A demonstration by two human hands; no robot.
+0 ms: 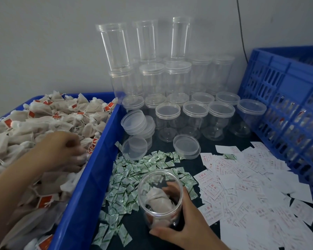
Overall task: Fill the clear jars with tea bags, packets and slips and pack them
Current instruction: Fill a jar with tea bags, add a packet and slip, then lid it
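Note:
My right hand (186, 221) grips an open clear jar (152, 181) standing on the dark table near the front; a few tea bags (157, 199) lie inside it. My left hand (65, 150) reaches into the blue bin (90, 186) on the left, fingers curled into the heap of tan tea bags with red tags (43, 123); it is blurred, so whether it grips one is unclear. Green-and-white packets (134, 170) are strewn between bin and jar. White printed slips (251, 192) cover the table to the right.
Empty lidded clear jars (195, 112) stand in rows and stacks at the back against the wall. Loose lids (186, 145) lie before them. A blue slotted crate (287, 98) holding filled jars walls off the right side.

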